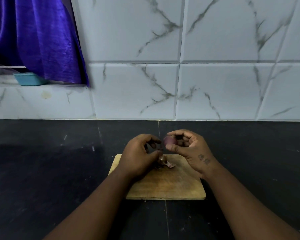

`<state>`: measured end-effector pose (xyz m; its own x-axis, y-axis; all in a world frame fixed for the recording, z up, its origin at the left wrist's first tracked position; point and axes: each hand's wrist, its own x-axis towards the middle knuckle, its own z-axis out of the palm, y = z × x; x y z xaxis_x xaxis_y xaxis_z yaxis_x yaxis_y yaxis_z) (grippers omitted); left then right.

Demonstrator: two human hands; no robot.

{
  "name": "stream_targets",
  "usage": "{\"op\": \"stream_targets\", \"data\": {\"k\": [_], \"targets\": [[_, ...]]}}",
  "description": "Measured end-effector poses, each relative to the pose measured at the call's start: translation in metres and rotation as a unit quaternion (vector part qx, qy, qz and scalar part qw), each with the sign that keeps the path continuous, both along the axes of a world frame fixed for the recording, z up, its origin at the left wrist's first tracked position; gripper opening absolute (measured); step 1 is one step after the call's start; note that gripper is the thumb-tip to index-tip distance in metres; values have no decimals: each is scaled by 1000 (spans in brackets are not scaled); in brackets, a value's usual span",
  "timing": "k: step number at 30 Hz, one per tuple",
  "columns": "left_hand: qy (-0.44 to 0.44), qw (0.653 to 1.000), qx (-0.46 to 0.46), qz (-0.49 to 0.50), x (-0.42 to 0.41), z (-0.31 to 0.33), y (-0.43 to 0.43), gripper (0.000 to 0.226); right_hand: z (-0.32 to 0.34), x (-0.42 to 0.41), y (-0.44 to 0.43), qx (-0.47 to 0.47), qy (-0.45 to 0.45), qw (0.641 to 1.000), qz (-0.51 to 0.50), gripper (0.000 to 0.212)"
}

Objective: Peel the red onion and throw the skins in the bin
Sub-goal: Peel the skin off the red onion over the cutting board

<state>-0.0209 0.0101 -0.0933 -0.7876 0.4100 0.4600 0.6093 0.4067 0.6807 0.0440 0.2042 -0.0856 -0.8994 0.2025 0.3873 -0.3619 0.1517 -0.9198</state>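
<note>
A small red onion (170, 141), smooth and purple, is pinched between the thumb and fingers of my right hand (189, 149) above the far edge of a wooden cutting board (168, 184). My left hand (139, 155) is just left of the onion, its fingertips pinched on a thin strip of skin near the onion. A small heap of brown and purple onion skins (164, 162) lies on the board under my left hand's thumb, partly hidden by it. No bin is in view.
The board sits on a dark stone counter (59, 170) against a white marbled tile wall (163, 84). At the upper left a purple curtain (38, 40) hangs over a ledge holding a teal plastic tub (29, 79).
</note>
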Motion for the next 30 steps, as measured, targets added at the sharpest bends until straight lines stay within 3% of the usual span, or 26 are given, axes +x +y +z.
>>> {"op": "stream_targets", "data": {"k": [3, 7, 17, 24, 30], "targets": [[46, 997, 49, 34, -1, 2, 1, 15, -2, -1, -1, 24, 0, 1000, -6, 38], [56, 994, 98, -5, 1, 4, 3, 12, -2, -1, -3, 67, 6, 998, -8, 48], [106, 993, 53, -14, 7, 5, 4, 15, -5, -1, -2, 129, 27, 991, -35, 45], [139, 989, 51, 25, 8, 7, 6, 12, -5, 0, -8, 105, 24, 994, -16, 46], [107, 992, 72, -2, 7, 5, 6, 16, -4, 1, -5, 94, 28, 995, -10, 43]]}}
